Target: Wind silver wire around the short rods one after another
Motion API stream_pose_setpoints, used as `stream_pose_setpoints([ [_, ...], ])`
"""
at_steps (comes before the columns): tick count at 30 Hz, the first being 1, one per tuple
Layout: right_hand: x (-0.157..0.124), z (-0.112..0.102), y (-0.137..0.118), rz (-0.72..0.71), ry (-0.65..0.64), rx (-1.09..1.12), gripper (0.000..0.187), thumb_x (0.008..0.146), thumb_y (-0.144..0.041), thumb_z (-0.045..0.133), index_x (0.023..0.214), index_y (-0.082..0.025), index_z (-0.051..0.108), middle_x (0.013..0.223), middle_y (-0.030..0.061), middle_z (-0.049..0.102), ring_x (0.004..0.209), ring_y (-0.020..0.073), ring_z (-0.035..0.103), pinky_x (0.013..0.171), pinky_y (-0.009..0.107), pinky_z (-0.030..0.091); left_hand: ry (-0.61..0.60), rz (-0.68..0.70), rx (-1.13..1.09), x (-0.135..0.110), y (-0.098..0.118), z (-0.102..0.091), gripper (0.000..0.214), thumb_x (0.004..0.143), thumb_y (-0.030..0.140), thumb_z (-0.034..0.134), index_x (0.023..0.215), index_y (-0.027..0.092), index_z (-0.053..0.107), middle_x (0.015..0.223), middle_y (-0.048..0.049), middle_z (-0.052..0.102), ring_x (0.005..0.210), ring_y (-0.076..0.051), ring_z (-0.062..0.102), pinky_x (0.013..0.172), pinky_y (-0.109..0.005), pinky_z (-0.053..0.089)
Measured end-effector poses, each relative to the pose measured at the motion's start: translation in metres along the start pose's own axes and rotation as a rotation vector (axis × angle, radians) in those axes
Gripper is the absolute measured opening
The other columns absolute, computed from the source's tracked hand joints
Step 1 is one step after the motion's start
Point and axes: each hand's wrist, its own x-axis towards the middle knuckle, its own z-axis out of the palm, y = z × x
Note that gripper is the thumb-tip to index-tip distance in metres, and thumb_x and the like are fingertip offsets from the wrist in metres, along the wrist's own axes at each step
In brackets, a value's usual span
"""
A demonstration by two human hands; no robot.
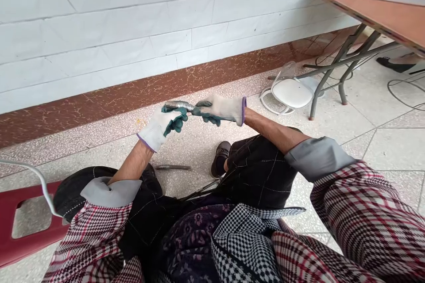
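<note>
Both my hands wear white work gloves with green palms. My left hand [163,124] and my right hand [219,109] meet in front of me, above my knees. Between them they grip a short grey metal piece [179,106] that looks like a ribbed or threaded tube. The left fingers close round its near end, and the right fingers pinch it from the right. Its far left tip sticks out past the left glove. On the floor below lies a dark thin rod [172,167] close to my left knee.
I sit low on a tiled floor facing a white tiled wall with a red-brown skirting [133,93]. A red plastic stool [23,225] with a white cable is at the left. A folding table [381,13] stands at the right, with a clear plastic container [292,90] beneath it.
</note>
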Motion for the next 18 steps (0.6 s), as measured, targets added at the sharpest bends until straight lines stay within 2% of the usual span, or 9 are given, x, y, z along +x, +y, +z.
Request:
stream_pose_setpoints([
  [4,0.005,0.004,-0.004,-0.186,0.295,-0.402,0.016,0.095,-0.023,0.074,0.111,-0.018,0.071,0.102,0.0068,0.070,0.089,0.0201,0.064,0.071,0.028,0.045,0.146,0.002,-0.045,0.002,0.002,0.001,0.003,0.079,0.013,0.067,0.080,0.015,0.067,0.068,-0.0010,0.068,0.044,-0.007,0.051,0.038,-0.020,0.030],
  [7,0.007,0.005,-0.008,-0.225,0.303,-0.459,0.013,0.102,-0.026,0.067,0.112,-0.019,0.070,0.105,0.0070,0.071,0.092,0.0214,0.063,0.077,0.030,0.044,0.169,0.026,-0.030,0.004,0.007,0.000,0.007,0.079,0.009,0.065,0.075,0.015,0.066,0.068,-0.0008,0.068,0.044,-0.006,0.052,0.040,-0.020,0.033],
  [10,0.007,0.003,-0.010,-0.165,0.255,-0.330,0.013,0.105,-0.030,0.064,0.110,-0.020,0.069,0.090,0.0026,0.069,0.080,0.0173,0.060,0.069,0.028,0.042,0.206,0.028,0.009,0.005,0.012,0.002,0.010,0.078,0.007,0.064,0.073,0.016,0.065,0.065,-0.0004,0.066,0.041,-0.006,0.048,0.040,-0.021,0.034],
  [12,0.005,0.002,-0.012,-0.132,0.255,-0.216,0.013,0.104,-0.032,0.064,0.101,-0.020,0.067,0.079,-0.0003,0.062,0.069,0.0139,0.055,0.060,0.026,0.039,0.215,0.034,0.039,0.004,0.013,0.003,0.009,0.078,0.008,0.064,0.077,0.016,0.067,0.061,0.0010,0.064,0.038,-0.006,0.044,0.038,-0.021,0.032],
  [15,0.000,0.002,-0.015,-0.046,0.223,0.017,0.015,0.103,-0.028,0.063,0.092,-0.018,0.064,0.067,-0.0040,0.050,0.052,0.0099,0.045,0.044,0.024,0.034,0.143,0.073,0.073,0.000,0.011,0.003,0.012,0.078,0.012,0.064,0.085,0.015,0.073,0.057,0.0016,0.063,0.037,-0.007,0.041,0.037,-0.022,0.028],
  [18,-0.005,-0.001,-0.018,0.011,0.173,0.321,0.010,0.102,-0.025,0.062,0.098,-0.017,0.067,0.062,-0.0064,0.046,0.043,0.0082,0.039,0.035,0.022,0.032,0.068,0.073,0.083,-0.002,0.006,-0.002,0.014,0.077,0.016,0.064,0.087,0.014,0.074,0.058,0.0001,0.064,0.036,-0.006,0.039,0.037,-0.022,0.024],
])
